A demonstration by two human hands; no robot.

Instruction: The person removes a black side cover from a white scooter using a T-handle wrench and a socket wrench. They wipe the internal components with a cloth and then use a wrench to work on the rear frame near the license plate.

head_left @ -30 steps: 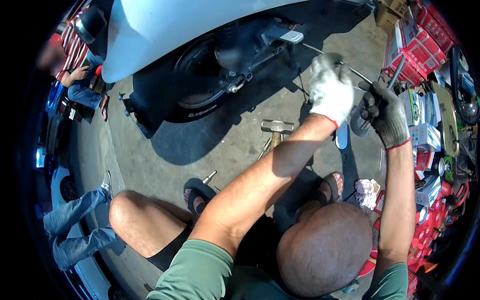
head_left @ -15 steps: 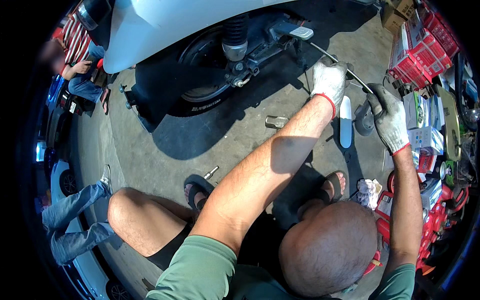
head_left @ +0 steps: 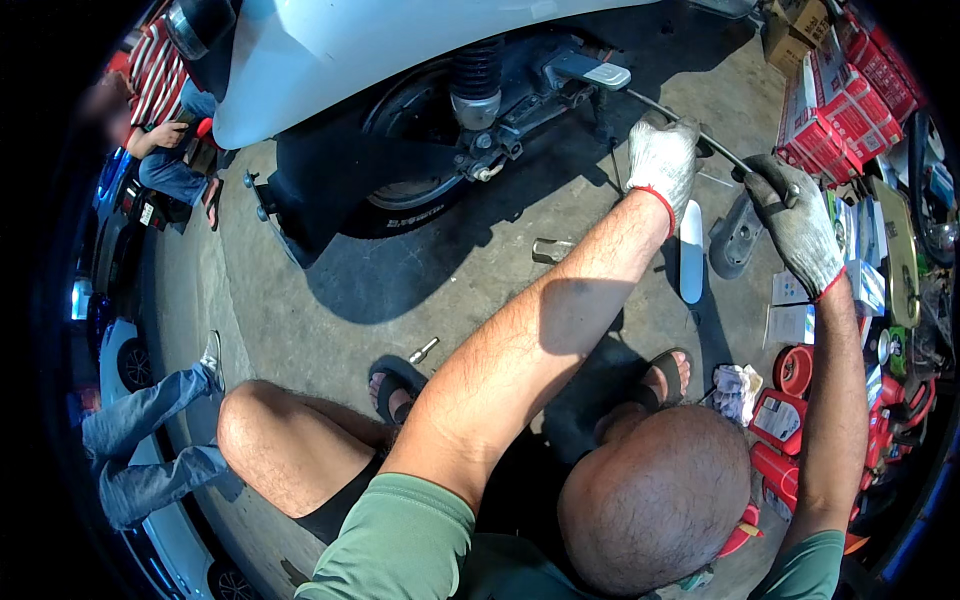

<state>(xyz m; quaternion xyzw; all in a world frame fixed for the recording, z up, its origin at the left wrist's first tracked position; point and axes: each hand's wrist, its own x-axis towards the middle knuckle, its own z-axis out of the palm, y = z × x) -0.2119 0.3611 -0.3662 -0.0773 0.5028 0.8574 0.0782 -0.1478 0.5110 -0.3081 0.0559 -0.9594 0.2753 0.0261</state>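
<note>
A long thin metal rod (head_left: 722,152) slants from beneath the footrest (head_left: 606,75) of a white scooter (head_left: 380,35) down to the right. My left hand (head_left: 662,160), in a white and grey work glove with a red cuff, is closed around its middle. My gloved right hand (head_left: 795,220) is closed at its near right end; the fingers cover that end, so its shape cannot be made out. The rod's far tip is hidden under the footrest. The scooter's rear wheel (head_left: 405,205) and black shock absorber (head_left: 476,70) are left of my hands.
On the concrete floor lie a metal socket-like piece (head_left: 552,250), a small metal tool (head_left: 424,350), a long white strip (head_left: 691,255), a dark grey part (head_left: 737,238) and a rag (head_left: 737,392). Red boxes (head_left: 838,115) and red containers (head_left: 778,420) line the right. A person (head_left: 165,130) sits far left.
My right hand has shifted right and slightly down and has turned. My left hand has barely moved and stays closed around the rod.
</note>
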